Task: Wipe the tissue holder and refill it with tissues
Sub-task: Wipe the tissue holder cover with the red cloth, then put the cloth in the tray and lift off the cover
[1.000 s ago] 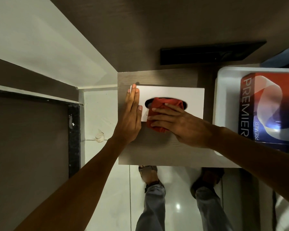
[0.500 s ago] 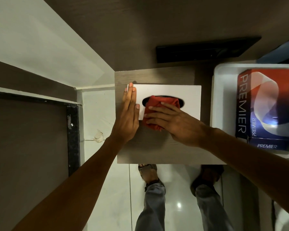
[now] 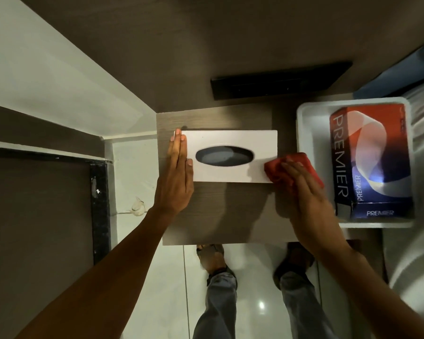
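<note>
A white rectangular tissue holder (image 3: pixel 233 140) with a dark oval slot lies flat on a small wooden table (image 3: pixel 220 211). My left hand (image 3: pixel 178 177) rests flat against the holder's left end, fingers straight and together. My right hand (image 3: pixel 304 192) presses a red cloth (image 3: pixel 277 171) onto the holder's right front corner. The oval slot is uncovered and looks dark inside. A red and blue PREMIER tissue box (image 3: pixel 372 160) lies in a white tray (image 3: pixel 306 143) to the right.
A dark flat panel (image 3: pixel 279 79) sits on the wall behind the table. To the left are a white ledge (image 3: pixel 47 77) and a dark door frame (image 3: pixel 99 206). Below the table edge my feet stand on glossy white floor tiles (image 3: pixel 255 289).
My right hand has slid the red cloth from over the oval slot to the holder's right front corner, uncovering the slot. My left hand has stayed on the left end.
</note>
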A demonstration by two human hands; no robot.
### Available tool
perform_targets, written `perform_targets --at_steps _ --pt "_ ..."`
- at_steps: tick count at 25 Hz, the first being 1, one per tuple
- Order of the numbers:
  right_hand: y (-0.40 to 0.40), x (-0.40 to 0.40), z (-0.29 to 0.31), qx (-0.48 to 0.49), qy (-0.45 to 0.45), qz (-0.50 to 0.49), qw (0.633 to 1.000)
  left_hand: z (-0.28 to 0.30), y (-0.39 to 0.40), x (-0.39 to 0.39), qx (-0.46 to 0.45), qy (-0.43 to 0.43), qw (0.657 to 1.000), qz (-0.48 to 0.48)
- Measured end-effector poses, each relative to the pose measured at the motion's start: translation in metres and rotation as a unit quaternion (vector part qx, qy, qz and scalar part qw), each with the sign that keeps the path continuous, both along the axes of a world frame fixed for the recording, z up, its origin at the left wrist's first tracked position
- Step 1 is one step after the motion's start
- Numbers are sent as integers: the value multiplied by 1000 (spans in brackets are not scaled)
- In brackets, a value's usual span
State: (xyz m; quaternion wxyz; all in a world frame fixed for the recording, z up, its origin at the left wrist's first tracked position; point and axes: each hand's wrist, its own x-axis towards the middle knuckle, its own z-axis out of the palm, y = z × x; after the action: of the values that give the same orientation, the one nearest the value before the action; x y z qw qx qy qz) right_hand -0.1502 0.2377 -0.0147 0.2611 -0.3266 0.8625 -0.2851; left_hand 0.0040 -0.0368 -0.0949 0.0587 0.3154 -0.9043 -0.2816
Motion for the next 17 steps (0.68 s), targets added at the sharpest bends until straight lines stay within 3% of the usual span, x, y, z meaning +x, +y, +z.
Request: perform_targets --at_steps 2,5,8,10,13,17 --pt "0 -3 11 -44 -57 -133 988 0 0 0 -2 6 1000 -3" --pt "-2 -19 17 -54 10 -225 973 -1 1 0 -4 6 1000 4" --pt "5 -41 9 -53 53 -169 983 0 4 -2 0 5 1000 6" --pt "11 -48 -4 47 42 -107 992 1 4 -3 5 5 1000 6" --pt "13 -44 -21 163 39 -147 975 0 4 -4 3 6 1000 12" --pt "16 -45 -33 116 160 -200 960 -4 3 -4 -1 13 1000 8"
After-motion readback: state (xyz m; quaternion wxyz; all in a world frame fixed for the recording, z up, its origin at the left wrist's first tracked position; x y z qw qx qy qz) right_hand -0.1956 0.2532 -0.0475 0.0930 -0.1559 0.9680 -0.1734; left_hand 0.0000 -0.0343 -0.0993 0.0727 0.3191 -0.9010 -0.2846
